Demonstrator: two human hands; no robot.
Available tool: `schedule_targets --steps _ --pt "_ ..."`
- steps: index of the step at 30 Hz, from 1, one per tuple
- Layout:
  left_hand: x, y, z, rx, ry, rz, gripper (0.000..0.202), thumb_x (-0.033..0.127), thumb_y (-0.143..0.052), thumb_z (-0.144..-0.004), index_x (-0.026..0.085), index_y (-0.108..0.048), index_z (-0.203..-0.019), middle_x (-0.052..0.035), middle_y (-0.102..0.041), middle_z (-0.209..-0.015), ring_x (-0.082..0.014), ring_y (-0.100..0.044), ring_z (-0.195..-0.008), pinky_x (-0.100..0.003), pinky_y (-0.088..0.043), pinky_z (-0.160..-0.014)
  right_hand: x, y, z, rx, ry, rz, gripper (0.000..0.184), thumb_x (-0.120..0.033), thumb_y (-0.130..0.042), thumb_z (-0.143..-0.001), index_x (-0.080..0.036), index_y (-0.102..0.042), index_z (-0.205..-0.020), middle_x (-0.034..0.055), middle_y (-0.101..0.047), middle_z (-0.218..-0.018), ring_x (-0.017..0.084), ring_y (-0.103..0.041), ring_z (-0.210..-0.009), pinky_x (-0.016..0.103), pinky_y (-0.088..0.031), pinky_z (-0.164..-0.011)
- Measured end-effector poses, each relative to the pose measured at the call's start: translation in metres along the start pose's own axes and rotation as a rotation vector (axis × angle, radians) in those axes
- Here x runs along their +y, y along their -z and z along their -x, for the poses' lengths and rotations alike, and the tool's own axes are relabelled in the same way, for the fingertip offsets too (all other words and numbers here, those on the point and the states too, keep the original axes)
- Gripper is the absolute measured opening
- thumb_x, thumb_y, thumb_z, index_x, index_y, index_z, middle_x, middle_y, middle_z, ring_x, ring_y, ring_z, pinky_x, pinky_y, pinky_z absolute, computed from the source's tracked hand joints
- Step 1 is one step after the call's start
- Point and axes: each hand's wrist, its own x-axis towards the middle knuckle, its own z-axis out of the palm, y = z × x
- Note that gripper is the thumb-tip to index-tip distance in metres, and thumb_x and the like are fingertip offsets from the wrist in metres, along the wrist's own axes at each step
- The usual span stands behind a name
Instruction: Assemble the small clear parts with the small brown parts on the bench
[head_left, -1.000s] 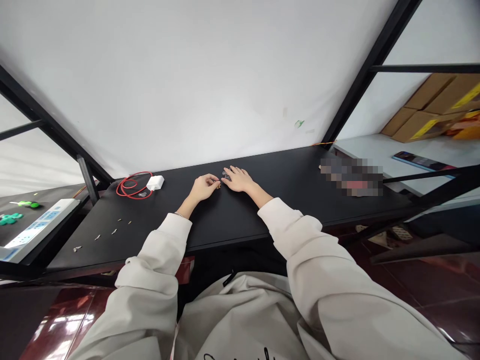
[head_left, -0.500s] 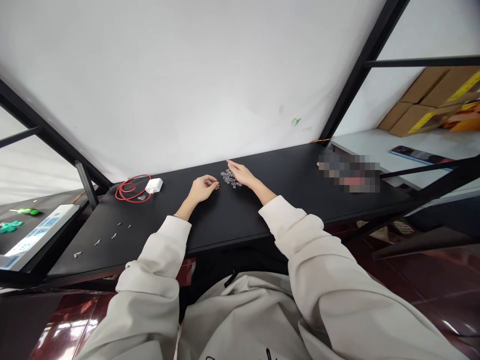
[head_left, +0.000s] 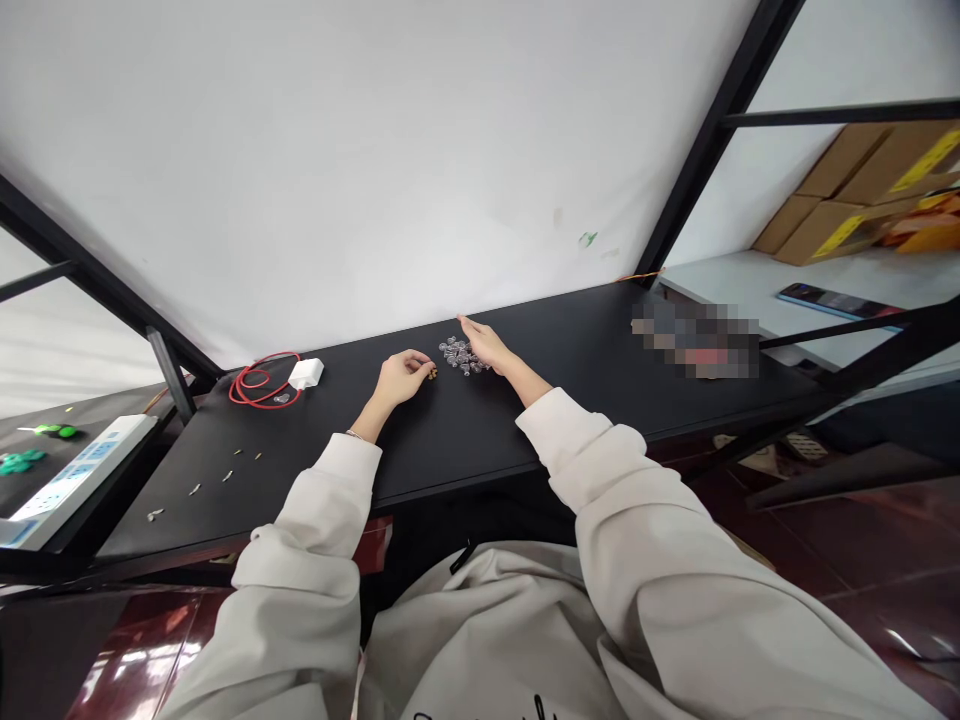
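Observation:
My left hand (head_left: 403, 377) is over the black tabletop, fingers curled and thumb brought up to the forefinger. Right at its fingertips are a few tiny gold-brown pieces (head_left: 433, 374); whether any is pinched, I cannot tell. A loose heap of small clear pieces, like transparent push pins (head_left: 459, 357), lies between my hands. Along the heap's right side rests my right hand (head_left: 486, 346), fingers stretched out and together, touching or nearly touching the outer pieces. Part of the heap is hidden behind this hand.
A white charger (head_left: 306, 374) with a coiled red cable (head_left: 259, 382) sits left on the black table (head_left: 480, 425). Small pale bits (head_left: 195, 490) lie front left. A power strip (head_left: 86, 475) is beyond the left frame. At right is a blurred-out object (head_left: 696, 341); the wall stands behind.
The view has shifted slightly. My right hand has moved a little to the right, showing more of the clear heap. My left hand stays at the gold-brown pieces, which now show more.

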Motion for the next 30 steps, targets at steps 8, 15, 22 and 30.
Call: schedule_targets --steps 8,15,22,30 --pt "0.0 0.006 -0.002 0.089 0.058 -0.164 0.022 0.029 -0.079 -0.073 0.021 -0.076 -0.093 -0.0044 -0.074 -0.094 -0.0165 -0.063 -0.076 -0.03 -0.052 -0.078 0.005 0.007 -0.009 0.188 -0.054 -0.045 0.046 -0.041 -0.043 -0.103 -0.013 -0.068 -0.13 0.0118 -0.062 -0.141 0.024 -0.056 -0.134 0.036 -0.039 -0.113" --pt "-0.002 0.003 -0.003 0.02 0.075 -0.113 0.02 0.02 -0.079 -0.071 0.021 -0.075 -0.09 -0.0025 -0.074 -0.086 -0.0152 -0.062 -0.069 -0.03 -0.052 -0.075 0.007 0.017 -0.01 0.352 -0.114 0.156 0.032 -0.026 -0.049 -0.095 -0.016 -0.075 -0.111 0.0094 -0.073 -0.12 0.023 -0.066 -0.116 0.032 -0.047 -0.103" --pt "0.0 0.005 -0.002 0.009 0.095 -0.109 0.018 0.014 -0.075 -0.071 0.02 -0.075 -0.088 -0.0029 -0.075 -0.083 -0.0153 -0.063 -0.068 -0.029 -0.052 -0.07 0.008 0.019 -0.006 0.29 -0.146 0.361 0.022 -0.016 -0.061 -0.082 -0.018 -0.078 -0.096 0.0091 -0.076 -0.104 0.023 -0.07 -0.103 0.032 -0.051 -0.098" --pt "-0.002 0.004 -0.004 -0.005 0.116 -0.131 0.019 0.018 -0.078 -0.071 0.021 -0.076 -0.09 -0.0028 -0.074 -0.085 -0.018 -0.067 -0.076 -0.032 -0.053 -0.077 0.006 0.018 -0.003 0.226 -0.124 0.43 0.015 -0.022 -0.066 -0.083 -0.017 -0.078 -0.092 0.0092 -0.076 -0.101 0.024 -0.071 -0.101 0.032 -0.052 -0.093"
